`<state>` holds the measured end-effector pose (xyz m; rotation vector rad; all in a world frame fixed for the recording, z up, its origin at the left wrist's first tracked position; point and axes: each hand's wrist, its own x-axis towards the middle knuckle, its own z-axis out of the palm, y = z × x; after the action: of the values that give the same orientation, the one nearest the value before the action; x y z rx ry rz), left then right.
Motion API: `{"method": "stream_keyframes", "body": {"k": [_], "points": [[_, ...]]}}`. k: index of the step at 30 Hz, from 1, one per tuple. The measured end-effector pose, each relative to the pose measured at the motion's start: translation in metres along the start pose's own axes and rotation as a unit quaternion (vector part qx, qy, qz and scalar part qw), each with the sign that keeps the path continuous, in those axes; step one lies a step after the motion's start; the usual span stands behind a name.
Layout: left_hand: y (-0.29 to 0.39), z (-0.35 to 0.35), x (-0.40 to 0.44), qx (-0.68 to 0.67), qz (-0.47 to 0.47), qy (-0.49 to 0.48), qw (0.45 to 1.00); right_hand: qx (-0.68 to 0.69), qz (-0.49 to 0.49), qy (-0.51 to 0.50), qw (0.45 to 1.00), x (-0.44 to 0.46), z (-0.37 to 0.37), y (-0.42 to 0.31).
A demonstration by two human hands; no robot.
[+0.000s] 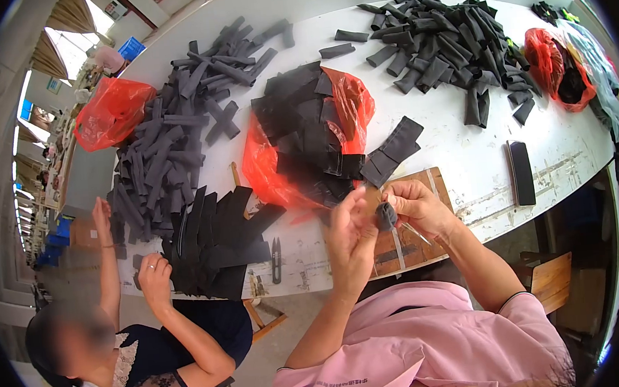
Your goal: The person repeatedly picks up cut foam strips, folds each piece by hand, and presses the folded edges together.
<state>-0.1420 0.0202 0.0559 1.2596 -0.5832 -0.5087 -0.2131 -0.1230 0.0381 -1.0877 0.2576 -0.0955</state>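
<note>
across most of the view, a white, scuffed surface (466,156). at its left edge, a person (156,366) in dark clothing with lace, one hand (155,280) by a fan of flat black strips (214,234). further up that side, a big heap of grey rolled tubes (155,166); at the far right, a heap of black tubes (450,44). in the middle, an open red bag (260,172) under flat black pieces (304,121), with smaller red bags near the far-left (114,111) and far-right (546,58) edges. at the near edge, below both hands, a wooden board (416,254). then the left hand (351,234), blurred, fingers loosely extended beside the work, hard to tell if touching it; opposite, the right hand (421,205), fingers pinched on a small dark rolled piece (386,216) between the two hands. past them, a ridged dark strip (393,150); to the right, a black phone (520,173); to the left, dark snips (276,260). smallest, a slim metal tool (418,234), jutting from below the right hand
</note>
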Motion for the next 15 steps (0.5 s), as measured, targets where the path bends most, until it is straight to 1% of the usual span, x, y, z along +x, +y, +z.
{"method": "stream_keyframes", "body": {"k": [1, 2, 3, 5, 6, 7, 8, 9, 10, 11, 12, 14, 15], "points": [[0.009, 0.000, 0.006, 0.124, 0.105, -0.007, 0.987, -0.038, -0.020, 0.005, 0.999, 0.000, -0.001, 0.000], [0.018, 0.000, 0.009, 0.139, 0.130, -0.042, 0.981, -0.076, -0.038, 0.010, 0.996, 0.001, 0.000, 0.000], [0.027, 0.000, 0.012, 0.151, 0.155, -0.077, 0.973, -0.108, -0.071, 0.042, 0.991, -0.002, 0.003, -0.004], [0.023, -0.002, 0.015, 0.125, 0.175, -0.085, 0.973, -0.171, -0.137, 0.107, 0.970, -0.012, 0.016, -0.024], [0.021, -0.003, 0.016, 0.112, 0.184, -0.090, 0.973, -0.279, -0.200, 0.073, 0.936, -0.016, 0.020, -0.033], [0.022, 0.000, 0.015, 0.067, 0.186, -0.070, 0.978, -0.382, -0.259, 0.037, 0.886, -0.019, 0.023, -0.042], [0.026, 0.002, 0.012, -0.009, 0.142, -0.051, 0.988, -0.477, -0.312, 0.001, 0.822, -0.022, 0.027, -0.053], [0.030, 0.002, 0.008, -0.084, 0.096, -0.031, 0.991, -0.580, -0.337, -0.001, 0.742, -0.025, 0.037, -0.064], [0.032, 0.000, 0.005, -0.157, 0.047, -0.010, 0.986, -0.609, -0.311, 0.001, 0.730, -0.025, 0.036, -0.062], [0.034, -0.002, 0.006, -0.189, 0.056, -0.018, 0.980, -0.637, -0.285, 0.001, 0.716, -0.024, 0.033, -0.059], [0.024, -0.005, 0.006, -0.154, 0.048, -0.031, 0.986, -0.666, -0.259, 0.001, 0.700, -0.022, 0.030, -0.056], [-0.006, -0.015, 0.003, -0.084, 0.033, -0.059, 0.994, -0.656, -0.231, 0.014, 0.719, -0.022, 0.010, -0.018], [-0.002, -0.010, 0.002, -0.148, -0.014, -0.073, 0.986, -0.651, -0.217, 0.020, 0.727, -0.022, 0.003, -0.007]]}}
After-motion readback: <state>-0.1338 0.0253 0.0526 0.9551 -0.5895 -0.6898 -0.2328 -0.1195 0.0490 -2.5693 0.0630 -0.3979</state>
